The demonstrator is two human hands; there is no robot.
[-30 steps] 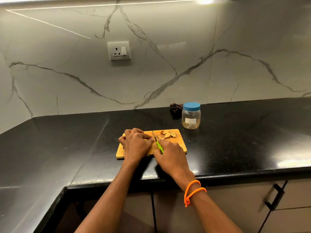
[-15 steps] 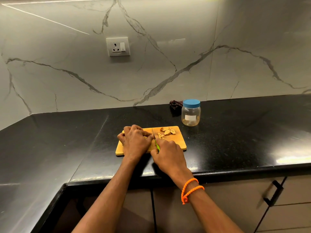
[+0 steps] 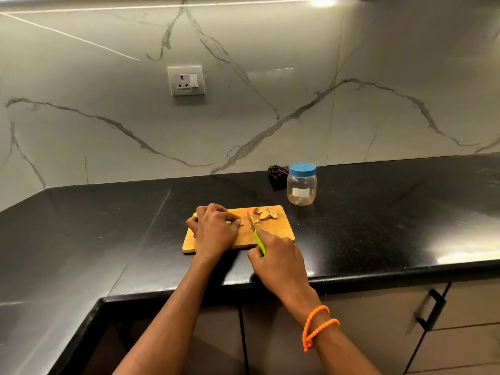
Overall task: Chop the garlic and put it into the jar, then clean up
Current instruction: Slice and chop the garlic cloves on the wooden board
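Clearly your left hand [image 3: 213, 228] pins a garlic piece [image 3: 234, 222] on the board [image 3: 273, 234] near the table's front edge so your right hand [image 3: 278, 262], gripping the knife [image 3: 255, 231], slices safely beside the lidded jar [image 3: 301, 188].

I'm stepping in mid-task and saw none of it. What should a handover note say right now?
Left hand: curled on the board, pinning garlic at its fingertips.
Right hand: grips the knife, blade over the board beside the left fingertips.
Cut pieces sit at the board's far right.
Jar stands behind the board, lid on, looks empty.
Done: some chopping.
Left: finish chopping, open jar, fill it, clean up.
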